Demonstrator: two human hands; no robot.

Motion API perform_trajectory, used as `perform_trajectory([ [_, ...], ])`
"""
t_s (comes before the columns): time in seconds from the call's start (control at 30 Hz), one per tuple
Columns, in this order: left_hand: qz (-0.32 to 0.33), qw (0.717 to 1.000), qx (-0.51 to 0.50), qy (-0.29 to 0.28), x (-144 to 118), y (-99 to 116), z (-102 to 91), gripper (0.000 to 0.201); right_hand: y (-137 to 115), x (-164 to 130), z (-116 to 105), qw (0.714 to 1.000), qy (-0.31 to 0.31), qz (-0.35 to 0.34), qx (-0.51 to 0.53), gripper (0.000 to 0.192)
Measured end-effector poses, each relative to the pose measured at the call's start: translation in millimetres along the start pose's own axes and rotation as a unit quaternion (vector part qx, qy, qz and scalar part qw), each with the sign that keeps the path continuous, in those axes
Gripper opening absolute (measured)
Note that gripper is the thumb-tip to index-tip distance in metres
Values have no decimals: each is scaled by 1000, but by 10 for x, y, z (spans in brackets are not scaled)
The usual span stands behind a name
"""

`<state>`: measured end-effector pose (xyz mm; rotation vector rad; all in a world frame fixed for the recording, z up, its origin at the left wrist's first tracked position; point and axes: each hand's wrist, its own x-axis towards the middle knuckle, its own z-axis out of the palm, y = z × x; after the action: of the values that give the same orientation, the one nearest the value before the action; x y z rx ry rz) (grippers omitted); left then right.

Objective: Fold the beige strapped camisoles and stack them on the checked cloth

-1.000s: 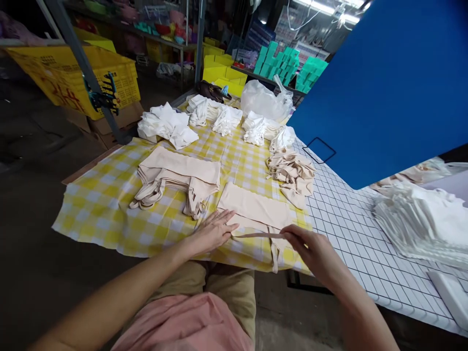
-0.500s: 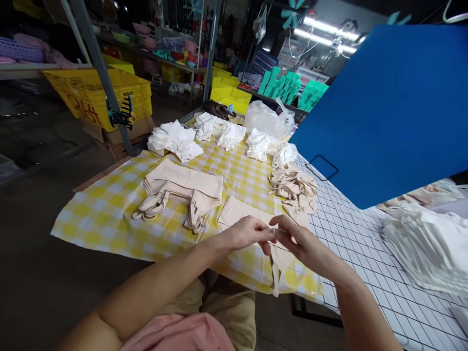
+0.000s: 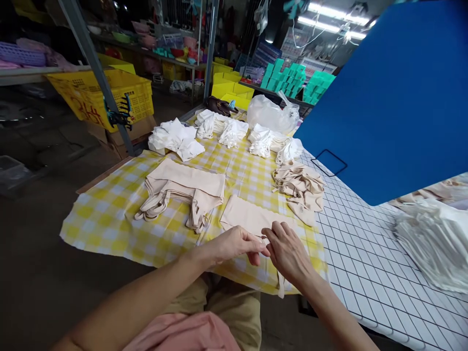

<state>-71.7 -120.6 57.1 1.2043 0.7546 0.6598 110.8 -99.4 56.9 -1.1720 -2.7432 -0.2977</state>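
A flat beige cloth bag (image 3: 248, 217) lies on the yellow checked tablecloth (image 3: 109, 209) at the table's near edge. My left hand (image 3: 234, 243) and my right hand (image 3: 287, 251) meet over its near side, fingertips pinching its strap. The strap's end (image 3: 281, 287) hangs over the table edge below my right hand. To the left lies a stack of folded beige bags (image 3: 186, 187). A loose heap of beige bags (image 3: 302, 187) sits to the right.
Piles of white cloth (image 3: 175, 136) and a clear plastic bag (image 3: 272, 114) line the far side. A blue board (image 3: 395, 97) leans over a white gridded tabletop (image 3: 365, 253) with white stacks (image 3: 435, 243). Yellow crates (image 3: 106, 95) stand left.
My right hand let the stretched strap go slack and came in toward my left hand. Both hands rose together, then dropped back onto the bag's near side.
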Motion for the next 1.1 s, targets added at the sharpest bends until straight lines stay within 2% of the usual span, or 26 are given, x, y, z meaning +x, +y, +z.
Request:
perform_trajectory([
  [0.1, 16, 998, 50, -27, 34, -95, -66, 40, -35, -38, 91, 999, 20, 21, 33, 24],
  [0.13, 19, 996, 86, -12, 69, -131, -108, 41, -41, -48, 116, 997, 27, 29, 66, 25],
  [0.2, 30, 978, 198, 64, 163, -201, -211, 32, -43, -62, 159, 985, 38, 59, 158, 26],
  [0.27, 54, 928, 341, 142, 273, -271, -311, 24, -36, -68, 196, 956, 46, 119, 265, 21],
  [0.3, 70, 896, 410, 155, 327, -307, -351, 23, -32, -67, 214, 935, 52, 157, 315, 18],
  [0.37, 103, 831, 530, 134, 420, -378, -400, 18, -24, -59, 249, 884, 67, 227, 402, 13],
  [0.47, 146, 744, 645, 98, 521, -472, -409, 9, -26, -36, 291, 822, 82, 282, 487, 11],
  [0.53, 156, 708, 683, 95, 568, -518, -399, 10, -32, -21, 307, 802, 81, 294, 513, 16],
  [0.57, 159, 699, 691, 94, 587, -534, -397, 12, -35, -13, 313, 798, 82, 297, 518, 20],
  [0.67, 159, 707, 681, 105, 629, -566, -407, 13, -38, 12, 338, 794, 87, 302, 521, 24],
  [0.87, 125, 796, 568, 167, 673, -582, -464, 10, -9, 82, 430, 806, 64, 301, 505, 21],
  [0.97, 121, 817, 535, 177, 685, -581, -476, 9, 18, 121, 476, 847, 50, 297, 438, 19],
  [1.1, 110, 821, 531, 179, 696, -566, -477, 11, 37, 181, 550, 898, 50, 258, 353, 19],
])
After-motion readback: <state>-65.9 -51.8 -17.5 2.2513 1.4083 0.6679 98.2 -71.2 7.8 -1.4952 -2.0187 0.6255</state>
